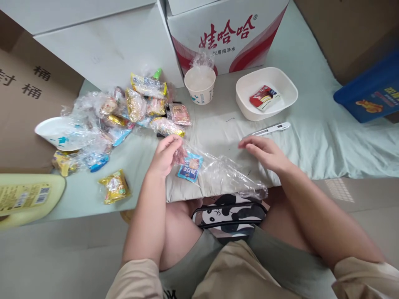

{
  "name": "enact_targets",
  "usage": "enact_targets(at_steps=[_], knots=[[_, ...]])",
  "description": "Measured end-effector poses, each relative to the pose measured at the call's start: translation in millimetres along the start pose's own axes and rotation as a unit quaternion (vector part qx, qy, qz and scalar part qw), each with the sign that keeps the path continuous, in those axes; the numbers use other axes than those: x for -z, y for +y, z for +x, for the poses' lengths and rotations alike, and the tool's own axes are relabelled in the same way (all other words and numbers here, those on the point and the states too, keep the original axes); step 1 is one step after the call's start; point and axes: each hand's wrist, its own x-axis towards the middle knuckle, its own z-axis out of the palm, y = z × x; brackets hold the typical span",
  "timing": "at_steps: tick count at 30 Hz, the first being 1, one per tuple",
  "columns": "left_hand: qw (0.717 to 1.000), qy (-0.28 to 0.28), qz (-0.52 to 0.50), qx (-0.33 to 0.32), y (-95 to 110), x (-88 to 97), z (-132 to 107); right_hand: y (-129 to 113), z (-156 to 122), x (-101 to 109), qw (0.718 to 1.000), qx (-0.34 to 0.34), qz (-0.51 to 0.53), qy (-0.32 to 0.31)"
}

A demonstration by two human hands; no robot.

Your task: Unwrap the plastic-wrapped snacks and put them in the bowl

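Observation:
My left hand (165, 154) has its fingers curled on the open end of a clear plastic bag (224, 174) that lies across the pale green cloth. Inside the bag, close to those fingers, sits a small blue snack packet (190, 167) and a reddish one. My right hand (264, 151) lies flat on the cloth just beyond the bag, fingers stretched out to the left, holding nothing. A white pen-like tool (270, 129) rests just past its fingertips.
A pile of wrapped snacks in clear bags (134, 110) spreads to the left, with a loose gold packet (114, 187). A paper cup (200, 84) and a white bowl (266, 93) holding a red packet stand at the back. Cardboard boxes surround; a panda bag (230, 214) lies on my lap.

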Motion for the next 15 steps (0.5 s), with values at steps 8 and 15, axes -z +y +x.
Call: enact_targets(at_steps=[8, 15], knots=[[0.986, -0.154, -0.014, 0.063, 0, -24.4, 2, -9, 7, -42, 0.959, -0.046, 0.141, -0.240], [0.982, -0.152, -0.112, -0.004, -3, -16.2, 6, -18, 7, -45, 0.951, -0.068, 0.261, -0.153]])
